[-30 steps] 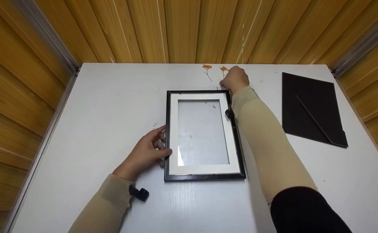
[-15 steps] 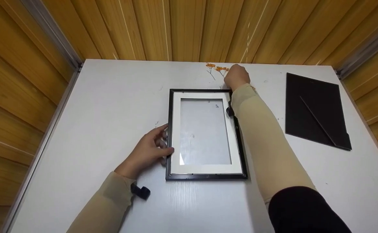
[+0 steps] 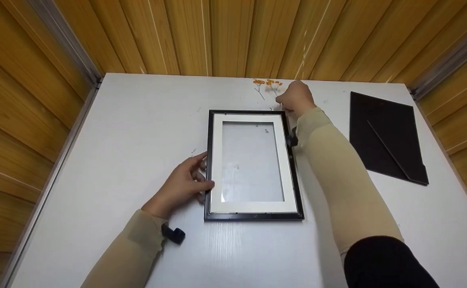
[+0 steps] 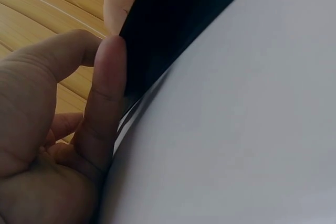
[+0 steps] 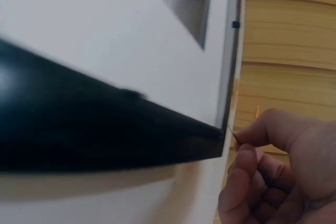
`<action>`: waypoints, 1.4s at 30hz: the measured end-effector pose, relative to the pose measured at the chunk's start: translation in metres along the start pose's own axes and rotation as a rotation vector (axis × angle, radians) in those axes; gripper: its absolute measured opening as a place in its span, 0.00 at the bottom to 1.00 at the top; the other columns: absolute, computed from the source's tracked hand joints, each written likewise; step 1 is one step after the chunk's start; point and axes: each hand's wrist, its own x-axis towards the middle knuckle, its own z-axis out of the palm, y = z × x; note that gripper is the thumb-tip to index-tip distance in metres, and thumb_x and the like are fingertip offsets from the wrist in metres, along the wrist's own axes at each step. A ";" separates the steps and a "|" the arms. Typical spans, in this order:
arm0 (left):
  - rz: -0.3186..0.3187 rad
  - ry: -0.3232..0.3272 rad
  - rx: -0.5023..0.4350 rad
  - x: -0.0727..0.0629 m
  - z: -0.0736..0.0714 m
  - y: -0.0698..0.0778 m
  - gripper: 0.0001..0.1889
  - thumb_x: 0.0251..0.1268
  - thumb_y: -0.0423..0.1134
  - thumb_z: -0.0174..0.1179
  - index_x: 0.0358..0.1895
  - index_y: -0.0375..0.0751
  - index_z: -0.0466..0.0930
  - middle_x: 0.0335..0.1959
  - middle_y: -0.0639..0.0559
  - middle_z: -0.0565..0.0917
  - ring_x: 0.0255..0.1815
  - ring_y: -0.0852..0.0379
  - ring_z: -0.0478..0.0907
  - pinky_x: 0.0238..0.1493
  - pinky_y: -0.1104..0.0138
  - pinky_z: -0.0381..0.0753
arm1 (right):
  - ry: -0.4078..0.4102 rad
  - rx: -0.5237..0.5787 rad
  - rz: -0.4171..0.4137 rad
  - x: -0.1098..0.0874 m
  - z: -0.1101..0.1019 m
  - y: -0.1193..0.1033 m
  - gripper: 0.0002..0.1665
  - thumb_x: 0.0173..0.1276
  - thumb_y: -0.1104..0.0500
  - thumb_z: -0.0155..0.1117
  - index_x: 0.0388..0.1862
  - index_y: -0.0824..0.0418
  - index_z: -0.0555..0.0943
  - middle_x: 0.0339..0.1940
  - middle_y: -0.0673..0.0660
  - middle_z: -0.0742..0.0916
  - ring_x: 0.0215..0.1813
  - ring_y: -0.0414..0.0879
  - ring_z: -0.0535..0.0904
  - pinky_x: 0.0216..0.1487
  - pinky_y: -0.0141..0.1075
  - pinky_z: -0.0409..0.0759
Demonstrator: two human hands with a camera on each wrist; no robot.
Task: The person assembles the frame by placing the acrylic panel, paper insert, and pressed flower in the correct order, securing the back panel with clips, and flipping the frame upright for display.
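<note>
A black picture frame [image 3: 253, 216] with a white mat [image 3: 253, 207] lies on the white table, its clear pane [image 3: 252, 160] facing up. My left hand [image 3: 179, 186] grips the frame's left side, with the thumb on the edge and the fingers beside it. Beyond the frame's far right corner, my right hand [image 3: 296, 97] pinches a thin stem between thumb and forefinger, as the right wrist view shows. That stem belongs to a dried orange flower sprig [image 3: 273, 83]. A second orange sprig [image 3: 259, 82] lies just left of it.
A black backing board [image 3: 389, 140] with a stand leg lies at the right of the white table [image 3: 137, 120]. Slatted wooden walls [image 3: 225, 36] close in the back and both sides. Small dark specks [image 3: 194, 151] dot the tabletop.
My right hand has shifted slightly right, and its wrist strap no longer overlaps the mat. The right sprig's orange head shows more fully beside the hand. My left hand keeps its hold.
</note>
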 end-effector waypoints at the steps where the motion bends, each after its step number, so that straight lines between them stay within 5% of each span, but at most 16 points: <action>1: -0.001 0.000 -0.001 0.001 0.000 0.000 0.52 0.67 0.29 0.76 0.92 0.43 0.58 0.62 0.45 0.74 0.29 0.56 0.84 0.30 0.60 0.93 | -0.011 0.010 -0.002 -0.001 -0.002 -0.001 0.19 0.75 0.56 0.68 0.22 0.55 0.77 0.15 0.45 0.78 0.25 0.42 0.75 0.30 0.36 0.76; 7: -0.007 -0.001 -0.005 0.008 0.001 -0.002 0.52 0.68 0.29 0.76 0.92 0.45 0.59 0.63 0.45 0.74 0.27 0.54 0.84 0.30 0.59 0.93 | -0.055 0.008 -0.049 -0.022 -0.009 -0.005 0.25 0.74 0.54 0.66 0.15 0.51 0.72 0.13 0.45 0.77 0.23 0.41 0.74 0.28 0.36 0.74; 17: -0.005 -0.026 0.022 0.019 0.003 0.002 0.53 0.68 0.29 0.76 0.93 0.46 0.58 0.64 0.45 0.73 0.32 0.55 0.85 0.32 0.61 0.93 | -0.109 -0.077 -0.141 -0.074 0.003 -0.004 0.22 0.75 0.52 0.66 0.19 0.52 0.72 0.17 0.44 0.72 0.25 0.42 0.68 0.31 0.38 0.68; 27: 0.018 -0.013 0.023 0.035 -0.002 0.002 0.52 0.67 0.29 0.77 0.92 0.45 0.61 0.65 0.44 0.76 0.39 0.54 0.88 0.33 0.58 0.95 | -0.186 -0.100 -0.185 -0.095 0.021 0.002 0.25 0.68 0.56 0.65 0.13 0.49 0.66 0.13 0.42 0.65 0.20 0.38 0.58 0.24 0.34 0.57; 42: -0.008 0.008 -0.011 0.038 -0.009 0.000 0.51 0.68 0.28 0.77 0.92 0.45 0.61 0.63 0.45 0.76 0.41 0.53 0.88 0.34 0.58 0.95 | -0.233 -0.187 -0.236 -0.099 0.033 0.004 0.12 0.65 0.59 0.66 0.34 0.64 0.94 0.30 0.53 0.89 0.33 0.49 0.76 0.33 0.38 0.75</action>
